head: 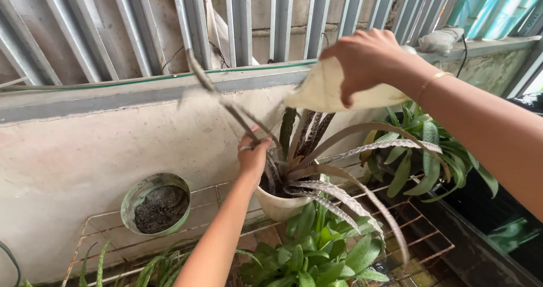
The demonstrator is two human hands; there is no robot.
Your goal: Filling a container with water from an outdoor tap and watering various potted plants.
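Two hands work one striped bromeliad (317,168) in a cream pot (280,205) at centre: the left hand (253,157) grips a long leaf (226,103) running toward 11 o'clock. Right hand (365,63), at 1 o'clock, pinches a cream cloth (322,91); one green soil-filled pot (158,203) sits at 8 o'clock.

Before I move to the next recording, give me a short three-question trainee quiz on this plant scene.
1. True or false: the right hand holds a pale cream cloth above the striped plant.
2. What does the left hand grip?
A. the rim of the white pot
B. leaves near the plant's base
C. the wire rack
3. Fill in: the green pot to the left, by the concrete wall, holds only dark ____.

Key: 1 true; 2 B; 3 soil.
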